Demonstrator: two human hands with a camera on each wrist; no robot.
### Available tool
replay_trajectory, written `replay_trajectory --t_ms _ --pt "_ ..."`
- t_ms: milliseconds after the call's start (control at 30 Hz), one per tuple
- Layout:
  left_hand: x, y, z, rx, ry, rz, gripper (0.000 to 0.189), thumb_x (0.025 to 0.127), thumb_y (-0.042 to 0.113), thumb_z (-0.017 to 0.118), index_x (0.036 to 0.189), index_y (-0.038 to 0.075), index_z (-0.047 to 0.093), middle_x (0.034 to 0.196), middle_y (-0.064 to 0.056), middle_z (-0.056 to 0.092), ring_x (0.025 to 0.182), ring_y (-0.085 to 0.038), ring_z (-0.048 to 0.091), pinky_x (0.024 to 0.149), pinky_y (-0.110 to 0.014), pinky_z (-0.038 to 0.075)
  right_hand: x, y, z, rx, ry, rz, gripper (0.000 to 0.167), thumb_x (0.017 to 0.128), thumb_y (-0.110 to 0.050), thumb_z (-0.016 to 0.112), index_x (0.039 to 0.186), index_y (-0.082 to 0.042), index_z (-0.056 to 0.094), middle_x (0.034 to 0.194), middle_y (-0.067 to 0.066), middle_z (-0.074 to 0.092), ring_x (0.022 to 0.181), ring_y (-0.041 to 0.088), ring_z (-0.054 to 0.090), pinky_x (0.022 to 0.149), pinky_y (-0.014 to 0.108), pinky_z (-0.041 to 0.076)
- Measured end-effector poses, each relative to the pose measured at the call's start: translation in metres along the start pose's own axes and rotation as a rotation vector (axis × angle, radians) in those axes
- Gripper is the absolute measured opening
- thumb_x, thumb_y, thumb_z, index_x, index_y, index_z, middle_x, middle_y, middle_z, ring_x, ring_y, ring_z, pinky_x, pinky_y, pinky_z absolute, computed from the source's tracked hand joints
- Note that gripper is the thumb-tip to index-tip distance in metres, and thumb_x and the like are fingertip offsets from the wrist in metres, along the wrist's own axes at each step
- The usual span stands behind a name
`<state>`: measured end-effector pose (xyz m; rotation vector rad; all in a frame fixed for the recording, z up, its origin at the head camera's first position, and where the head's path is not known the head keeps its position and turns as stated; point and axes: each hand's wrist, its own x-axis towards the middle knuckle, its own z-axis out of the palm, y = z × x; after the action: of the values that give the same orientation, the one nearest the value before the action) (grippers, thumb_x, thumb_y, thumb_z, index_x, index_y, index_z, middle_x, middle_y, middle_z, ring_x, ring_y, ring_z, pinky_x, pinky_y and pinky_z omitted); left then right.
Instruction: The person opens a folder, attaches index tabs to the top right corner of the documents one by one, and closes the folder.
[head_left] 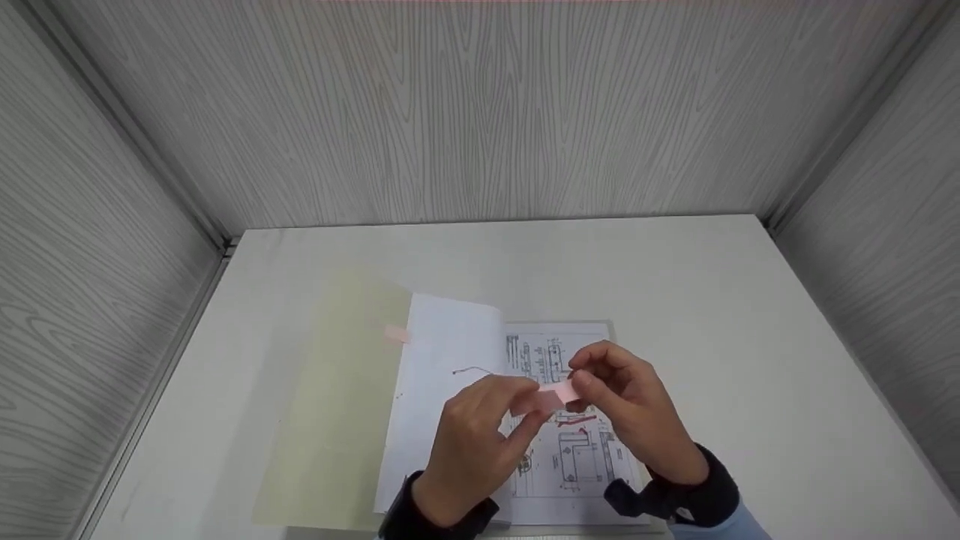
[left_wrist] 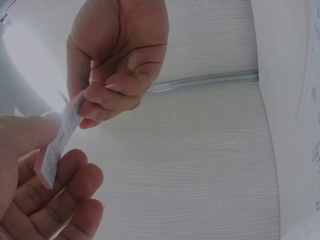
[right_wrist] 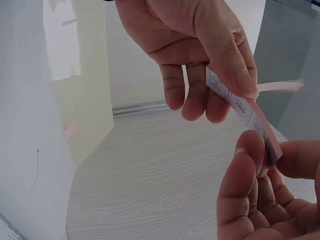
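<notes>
Over the open document, both hands hold a small pad of pink sticky notes [head_left: 553,397]. My left hand [head_left: 480,435] pinches one end between thumb and fingers; my right hand [head_left: 634,409] pinches the other end. Printed lettering shows on the white underside of the pad [right_wrist: 241,106] in the right wrist view. There, a blurred pink strip [right_wrist: 282,86] sticks out beside the left thumb. The left wrist view shows the pad [left_wrist: 61,137] slightly bowed between the hands. Another pink sticky note [head_left: 397,334] juts from the edge of the turned white page [head_left: 450,337].
The document lies open on the white table [head_left: 712,315], its pale yellow cover [head_left: 322,420] spread left. A thin dark string [head_left: 471,369] shows against the white page. Under the hands is a page of technical drawings [head_left: 577,465] with red marks. Wood-grain panels [head_left: 480,112] surround the table.
</notes>
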<state>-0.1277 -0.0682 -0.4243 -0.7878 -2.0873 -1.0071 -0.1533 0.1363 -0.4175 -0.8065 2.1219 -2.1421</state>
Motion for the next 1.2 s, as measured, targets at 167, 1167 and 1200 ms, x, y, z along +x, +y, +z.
replay_trajectory --t_ms 167,1167,1200 --pt "-0.005 0.002 0.001 0.006 -0.012 0.014 0.023 0.083 0.021 0.077 0.099 0.009 0.066 0.087 0.003 0.068 0.077 -0.007 0.064 0.073 -0.02 0.053 -0.003 0.002 0.008 -0.016 -0.064 -0.02 0.02 0.091 0.004 0.06 0.111 0.001 0.056 0.094 0.017 0.062 0.077 0.028 0.063 0.064 0.035 0.057" --pt "-0.002 -0.001 0.005 0.089 -0.043 0.137 0.014 0.084 0.019 0.076 0.095 0.011 0.071 0.092 0.0 0.068 0.084 -0.012 0.063 0.079 -0.024 0.053 -0.002 0.013 0.007 -0.241 0.0 -0.064 0.016 0.081 0.001 0.074 0.089 -0.008 0.063 0.078 0.005 0.061 0.062 0.016 0.055 0.052 0.025 0.047" --pt "-0.002 -0.001 0.005 0.091 -0.043 0.14 0.014 0.084 0.019 0.075 0.095 0.011 0.071 0.092 0.0 0.068 0.084 -0.012 0.063 0.079 -0.024 0.053 -0.002 0.013 0.007 -0.241 0.001 -0.06 0.015 0.082 -0.002 0.074 0.089 -0.009 0.063 0.078 0.004 0.061 0.062 0.017 0.056 0.052 0.025 0.048"
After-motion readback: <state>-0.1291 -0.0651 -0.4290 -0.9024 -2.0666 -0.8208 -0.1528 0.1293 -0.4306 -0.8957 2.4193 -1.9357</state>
